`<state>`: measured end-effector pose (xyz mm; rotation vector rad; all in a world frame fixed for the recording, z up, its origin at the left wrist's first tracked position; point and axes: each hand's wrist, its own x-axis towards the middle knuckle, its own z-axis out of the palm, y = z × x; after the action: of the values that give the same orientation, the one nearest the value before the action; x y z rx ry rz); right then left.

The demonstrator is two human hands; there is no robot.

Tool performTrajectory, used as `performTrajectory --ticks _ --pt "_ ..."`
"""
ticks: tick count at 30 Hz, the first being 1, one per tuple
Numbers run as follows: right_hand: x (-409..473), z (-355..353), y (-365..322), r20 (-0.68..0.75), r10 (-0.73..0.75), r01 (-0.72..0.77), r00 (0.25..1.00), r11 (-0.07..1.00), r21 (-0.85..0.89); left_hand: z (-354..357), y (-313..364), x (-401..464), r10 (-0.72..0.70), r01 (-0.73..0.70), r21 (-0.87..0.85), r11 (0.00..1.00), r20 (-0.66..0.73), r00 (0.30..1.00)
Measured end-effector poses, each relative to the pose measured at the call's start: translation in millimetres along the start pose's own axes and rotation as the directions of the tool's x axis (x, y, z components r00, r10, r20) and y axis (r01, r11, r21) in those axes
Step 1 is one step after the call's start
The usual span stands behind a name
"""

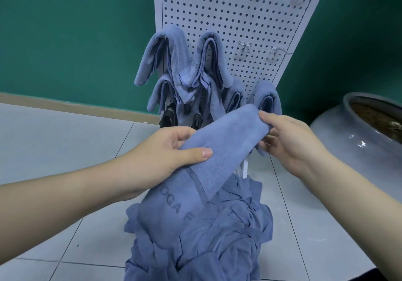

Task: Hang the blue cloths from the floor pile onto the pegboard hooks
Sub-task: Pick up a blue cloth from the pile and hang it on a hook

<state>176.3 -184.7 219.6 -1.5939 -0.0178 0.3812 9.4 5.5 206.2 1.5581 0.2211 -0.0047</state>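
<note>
A blue cloth (pixel 219 141) is stretched between both hands above the floor pile of blue cloths (pixel 202 237). My left hand (pixel 161 152) grips its lower left edge, thumb on top. My right hand (pixel 289 137) pinches its upper right corner. Behind stands the white pegboard (pixel 235 19). Several blue cloths (pixel 174 63) hang from its lower hooks. Bare metal hooks (pixel 245 47) stick out at the board's right and along its top.
A large grey ceramic pot (pixel 356 137) stands on the floor at the right. The pegboard stands in front of a green wall (pixel 76 30). Pale floor tiles (pixel 54 133) spread to the left. Black stand feet (pixel 169 117) show under the hanging cloths.
</note>
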Motion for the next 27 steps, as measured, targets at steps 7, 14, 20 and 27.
performTrajectory --ticks 7,14,20,27 --pt "-14.5 4.7 9.7 0.44 -0.501 0.667 0.745 0.539 -0.514 -21.4 12.3 -1.8 0.025 -0.031 -0.07 0.997 -0.087 0.996" --pt "-43.4 36.4 35.7 0.638 -0.582 0.862 0.504 0.296 -0.411 -17.1 17.6 -4.8 0.005 -0.009 -0.161 0.987 -0.022 1.0" --pt "-37.0 38.3 41.1 0.506 -0.693 0.852 0.514 0.343 -0.395 0.7 18.9 -2.7 -0.05 0.046 -0.094 0.995 -0.043 0.998" --pt "-35.3 35.9 38.1 0.308 -0.617 0.664 0.724 0.503 -0.553 2.4 -1.3 -9.3 0.479 -0.221 0.815 0.536 -0.079 0.874"
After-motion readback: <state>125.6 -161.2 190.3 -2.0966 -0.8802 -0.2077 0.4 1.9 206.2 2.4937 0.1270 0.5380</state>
